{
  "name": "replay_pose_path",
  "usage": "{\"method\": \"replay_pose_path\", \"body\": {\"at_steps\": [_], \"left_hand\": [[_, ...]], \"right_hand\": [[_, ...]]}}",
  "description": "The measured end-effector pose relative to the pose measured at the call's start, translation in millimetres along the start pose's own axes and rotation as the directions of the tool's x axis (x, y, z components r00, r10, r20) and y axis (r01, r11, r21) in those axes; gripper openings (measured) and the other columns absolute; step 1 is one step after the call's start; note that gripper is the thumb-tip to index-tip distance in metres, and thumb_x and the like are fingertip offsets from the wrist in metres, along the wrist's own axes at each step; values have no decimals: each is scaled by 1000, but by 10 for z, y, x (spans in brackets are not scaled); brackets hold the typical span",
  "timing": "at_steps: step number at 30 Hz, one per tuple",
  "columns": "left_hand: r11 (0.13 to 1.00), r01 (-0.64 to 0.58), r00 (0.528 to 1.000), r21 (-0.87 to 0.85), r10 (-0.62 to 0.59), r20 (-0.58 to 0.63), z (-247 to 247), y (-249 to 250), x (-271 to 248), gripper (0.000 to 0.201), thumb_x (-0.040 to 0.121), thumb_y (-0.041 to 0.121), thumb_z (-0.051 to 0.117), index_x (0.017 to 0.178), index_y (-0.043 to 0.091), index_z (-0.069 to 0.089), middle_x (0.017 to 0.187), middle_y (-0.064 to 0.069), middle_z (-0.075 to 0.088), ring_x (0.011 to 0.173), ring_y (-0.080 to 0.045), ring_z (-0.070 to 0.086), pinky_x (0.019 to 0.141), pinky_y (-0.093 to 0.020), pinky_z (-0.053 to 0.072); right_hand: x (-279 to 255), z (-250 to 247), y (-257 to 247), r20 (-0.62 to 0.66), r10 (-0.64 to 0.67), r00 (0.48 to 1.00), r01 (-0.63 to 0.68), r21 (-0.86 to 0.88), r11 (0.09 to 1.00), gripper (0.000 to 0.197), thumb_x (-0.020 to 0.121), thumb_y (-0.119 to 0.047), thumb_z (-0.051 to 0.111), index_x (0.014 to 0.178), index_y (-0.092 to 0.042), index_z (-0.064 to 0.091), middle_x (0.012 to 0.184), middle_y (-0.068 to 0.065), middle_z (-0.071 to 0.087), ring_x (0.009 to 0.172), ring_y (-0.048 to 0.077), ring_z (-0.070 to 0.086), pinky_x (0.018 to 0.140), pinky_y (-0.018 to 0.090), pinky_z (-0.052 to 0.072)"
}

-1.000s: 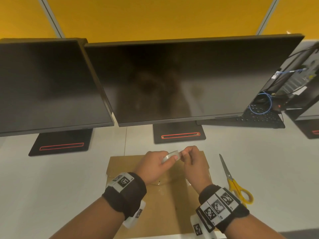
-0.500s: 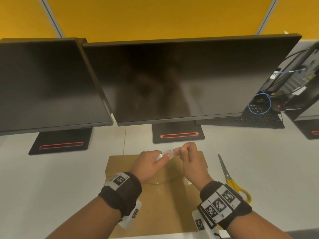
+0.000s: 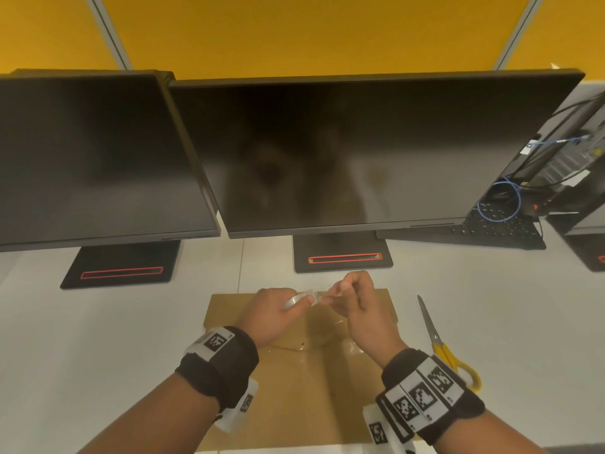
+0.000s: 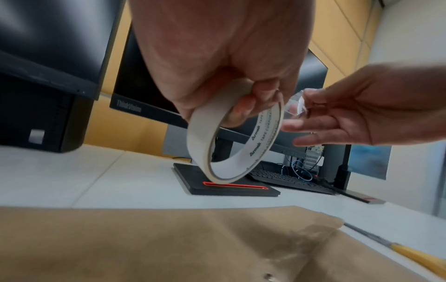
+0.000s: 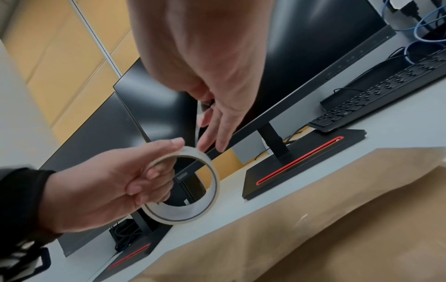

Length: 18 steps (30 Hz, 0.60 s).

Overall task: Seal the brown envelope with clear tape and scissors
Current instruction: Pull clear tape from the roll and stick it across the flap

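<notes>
Left hand [image 3: 273, 311] is gripping the tape roll [image 4: 235, 133] above the envelope [image 3: 294, 385] on the worktop [image 3: 98, 339] while right hand [image 3: 357, 299] is pinching its free end; a slow, straight, taut pull looks best.

Brown envelope [image 3: 294, 388] flat on the white desk [image 3: 98, 339], at its near edge, flap side creased. Roll of clear tape [image 4: 231, 137] held upright above the envelope's far edge, short free end [image 4: 298, 103] peeled rightward. Yellow-handled scissors [image 3: 442, 345] closed, just right of the envelope.
</notes>
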<state>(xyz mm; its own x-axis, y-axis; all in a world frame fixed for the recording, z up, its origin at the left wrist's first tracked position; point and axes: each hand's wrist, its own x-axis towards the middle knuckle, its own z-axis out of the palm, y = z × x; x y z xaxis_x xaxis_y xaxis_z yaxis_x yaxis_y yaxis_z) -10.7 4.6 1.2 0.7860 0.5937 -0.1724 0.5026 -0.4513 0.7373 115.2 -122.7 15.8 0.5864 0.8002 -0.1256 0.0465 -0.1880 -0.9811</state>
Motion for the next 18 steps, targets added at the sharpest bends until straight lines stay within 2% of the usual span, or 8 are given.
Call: {"method": "replay_pose_path", "body": {"at_steps": [3,5,7,10,13,14,16,18], "left_hand": [[1000,8,1000,-4,-8,12,-85,-71,-18,43,91,52,50,62,19,49,59,6,47,59,-13,46,62,-29,38],[999,5,1000,-43,-4,17,-132,-125,-52,52,86,61,49,72,11,56,64,3,51,64,-14,51,63,-29,41],[998,-8,1000,-62,9,20,-193,-158,-106,57,81,68,44,75,13,58,66,5,52,65,-13,52,63,-28,40],[986,-4,998,-169,16,67,-274,-224,-179,33,94,45,45,66,27,50,64,9,49,63,-9,48,66,-27,39],[971,17,995,-237,8,103,-345,-269,-228,31,93,37,44,64,26,48,64,8,47,63,-10,45,66,-30,37],[975,19,995,-220,3,99,-373,-282,-235,31,94,35,46,65,23,49,64,5,47,63,-11,44,67,-30,37],[988,19,998,-152,-10,60,-418,-313,-233,33,95,33,51,68,15,53,65,1,50,64,-13,46,68,-30,38],[994,23,999,-106,-21,24,-449,-360,-224,32,93,35,55,69,14,56,66,1,53,67,-14,50,69,-30,40]], "right_hand": [[69,-29,0,-30,79,996,-77,69,995,13,99,-16,41,89,-16,49,95,11,68,97,17,65,93,31,49],[100,-62,2,-1,157,988,-155,172,973,13,97,-11,45,87,-13,53,97,19,68,98,24,66,92,33,50],[119,-78,-4,45,198,979,-203,256,945,13,95,-9,48,85,-11,56,93,19,70,96,30,66,90,34,51],[123,-34,-32,95,196,976,-216,305,927,7,91,-10,57,84,-11,58,87,17,69,92,28,69,87,32,50],[109,48,-102,88,160,983,-174,182,968,14,84,-16,69,79,-12,56,82,15,65,84,16,71,73,15,50],[115,82,-104,69,156,985,-165,144,976,16,82,-16,70,77,-12,56,81,14,66,81,14,71,70,13,50],[135,136,-82,31,154,988,-156,110,982,17,81,-17,71,74,-12,57,80,14,69,84,20,70,76,20,52],[160,183,-41,-2,149,989,-148,51,988,18,82,-21,72,73,-14,57,79,13,71,85,25,68,82,28,52]]}}
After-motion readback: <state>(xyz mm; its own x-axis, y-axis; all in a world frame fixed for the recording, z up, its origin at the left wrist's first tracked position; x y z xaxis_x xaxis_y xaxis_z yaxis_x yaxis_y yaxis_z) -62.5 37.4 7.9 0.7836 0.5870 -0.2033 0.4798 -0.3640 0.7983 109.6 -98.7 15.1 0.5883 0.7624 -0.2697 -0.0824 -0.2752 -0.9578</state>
